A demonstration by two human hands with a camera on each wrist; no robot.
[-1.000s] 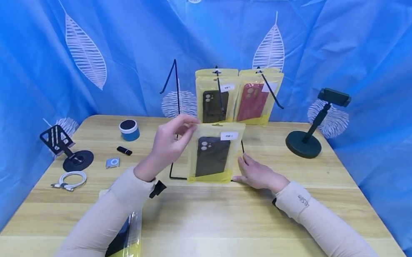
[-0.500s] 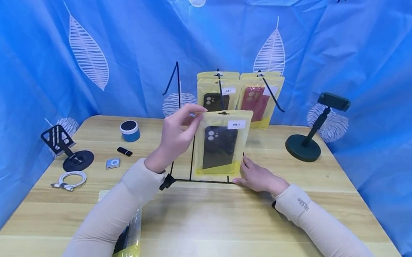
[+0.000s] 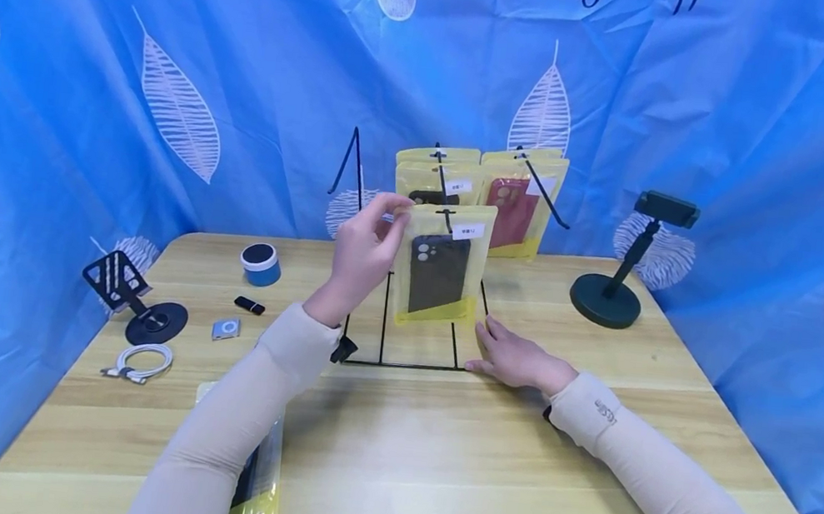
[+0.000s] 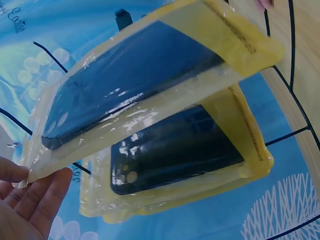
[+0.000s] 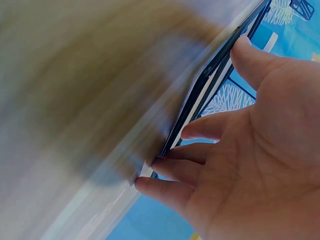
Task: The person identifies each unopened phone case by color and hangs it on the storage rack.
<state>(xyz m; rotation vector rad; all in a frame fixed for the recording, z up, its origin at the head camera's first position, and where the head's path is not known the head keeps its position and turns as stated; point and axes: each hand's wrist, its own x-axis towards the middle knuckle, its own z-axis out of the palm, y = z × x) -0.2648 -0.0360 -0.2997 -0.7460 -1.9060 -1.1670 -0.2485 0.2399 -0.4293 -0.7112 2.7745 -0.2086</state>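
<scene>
My left hand (image 3: pixel 366 248) pinches the upper left edge of a clear yellow bag holding a dark phone case (image 3: pixel 438 275). The bag hangs upright before the black wire rack (image 3: pixel 401 365), and the tip of the rack's middle hook (image 3: pixel 448 221) shows at its hanging hole. Behind it on the same hook are more bagged cases (image 4: pixel 175 150). The left wrist view has thumb and fingers (image 4: pixel 47 197) at the bag's corner. Low at the rack's right side, my right hand (image 3: pixel 514 358) rests on the table, its fairly straight fingers (image 5: pixel 177 170) touching the base wire.
A bagged red phone case (image 3: pixel 511 209) hangs on the right hook; the left hook (image 3: pixel 346 162) is bare. A green phone stand (image 3: pixel 607 298) stands right. Left are a black stand (image 3: pixel 156 322), a white cable (image 3: pixel 145 359), small gadgets and another bagged case (image 3: pixel 259 492), partly under my left arm.
The held bag has risen and moved back toward the middle hook, whose tip now shows at its hole. My left hand has gone with it; the right hand has stayed at the rack's base.
</scene>
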